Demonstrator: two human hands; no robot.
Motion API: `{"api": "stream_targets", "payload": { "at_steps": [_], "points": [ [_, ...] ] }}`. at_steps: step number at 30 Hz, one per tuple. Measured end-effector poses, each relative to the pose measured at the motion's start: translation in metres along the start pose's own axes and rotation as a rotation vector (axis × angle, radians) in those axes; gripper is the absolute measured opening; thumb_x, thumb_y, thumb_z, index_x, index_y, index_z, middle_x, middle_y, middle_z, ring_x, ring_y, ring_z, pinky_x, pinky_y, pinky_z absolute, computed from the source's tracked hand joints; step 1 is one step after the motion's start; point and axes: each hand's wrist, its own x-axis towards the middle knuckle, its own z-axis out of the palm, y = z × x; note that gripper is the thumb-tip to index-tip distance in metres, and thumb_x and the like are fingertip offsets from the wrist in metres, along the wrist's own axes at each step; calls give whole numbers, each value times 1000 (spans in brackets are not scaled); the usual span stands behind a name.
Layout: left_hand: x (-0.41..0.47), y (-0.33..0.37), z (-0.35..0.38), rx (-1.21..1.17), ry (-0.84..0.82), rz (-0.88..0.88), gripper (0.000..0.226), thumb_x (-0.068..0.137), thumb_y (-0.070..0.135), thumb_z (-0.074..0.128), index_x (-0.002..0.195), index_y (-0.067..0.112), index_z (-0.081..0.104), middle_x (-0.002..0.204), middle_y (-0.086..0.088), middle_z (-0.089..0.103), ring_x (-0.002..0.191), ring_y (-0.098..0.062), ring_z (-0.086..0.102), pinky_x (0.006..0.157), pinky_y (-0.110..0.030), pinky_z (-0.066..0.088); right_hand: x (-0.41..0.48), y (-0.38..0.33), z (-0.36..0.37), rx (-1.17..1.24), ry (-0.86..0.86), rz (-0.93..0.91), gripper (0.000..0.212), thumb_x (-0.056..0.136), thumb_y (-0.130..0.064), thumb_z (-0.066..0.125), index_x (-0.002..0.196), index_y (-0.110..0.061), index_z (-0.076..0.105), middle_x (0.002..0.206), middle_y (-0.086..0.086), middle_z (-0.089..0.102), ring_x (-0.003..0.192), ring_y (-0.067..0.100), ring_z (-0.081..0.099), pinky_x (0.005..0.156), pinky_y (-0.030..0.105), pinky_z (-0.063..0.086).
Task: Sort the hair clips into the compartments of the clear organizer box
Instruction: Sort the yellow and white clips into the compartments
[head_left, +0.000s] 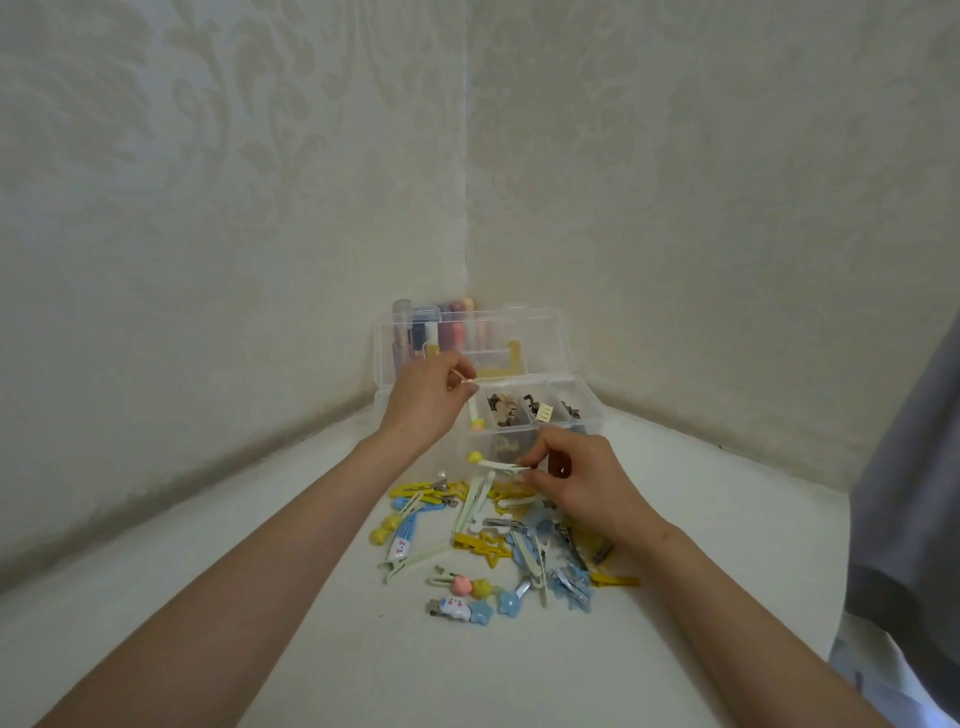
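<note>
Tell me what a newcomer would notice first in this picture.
A pile of yellow, blue and pink hair clips lies on the white surface. Behind it, in the corner, stands the clear organizer box, lid open. The left hand pinches a pale clip over it, the right hand a yellow-tipped clip.

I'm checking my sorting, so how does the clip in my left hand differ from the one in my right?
The left clip hangs nearly upright over the box; the right clip lies level by the pile. The left clip's charm is at its bottom end; the right clip's yellow ball points left. Both are cream and pinched at one end.
</note>
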Motion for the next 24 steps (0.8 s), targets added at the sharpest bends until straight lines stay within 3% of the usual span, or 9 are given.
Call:
{"api": "stream_targets", "payload": {
  "at_steps": [3,10,15,20,24],
  "points": [
    [1,-5,3,123,-42,-53,12,87,23,61,93,13,61,91,-3,67,91,-20,60,81,-36,49,0,0,-2,102,46,16,13,79,-13,72,70,-17,63,64,-18,62,56,2,47,58,14,39],
    [-3,-13,5,162,-71,0,15,89,25,58,93,15,68,103,-2,66,95,-22,58,78,-33,44,0,-2,-9,389,150,29,12,76,-3,71,68,-8,63,73,13,63,63,15,48,61,25,40],
    [-14,-7,-4,54,26,79,16,91,23,53,96,16,67,97,2,63,83,-12,50,77,-28,40,3,-6,-14,578,189,35,14,76,5,68,68,-3,60,57,-3,60,50,6,47,50,16,38],
    [-30,9,-13,-293,-146,139,13,90,20,55,96,21,67,89,13,68,82,3,59,73,-9,43,4,-10,-18,668,213,40,12,78,7,63,70,-1,59,56,-3,66,45,5,46,44,16,35],
    [-34,15,-11,-266,-196,155,13,83,14,65,93,23,66,91,4,68,81,-1,59,68,-2,39,5,-7,-19,668,229,53,13,79,5,63,70,-4,61,57,0,66,46,9,44,43,19,33]
  ]
}}
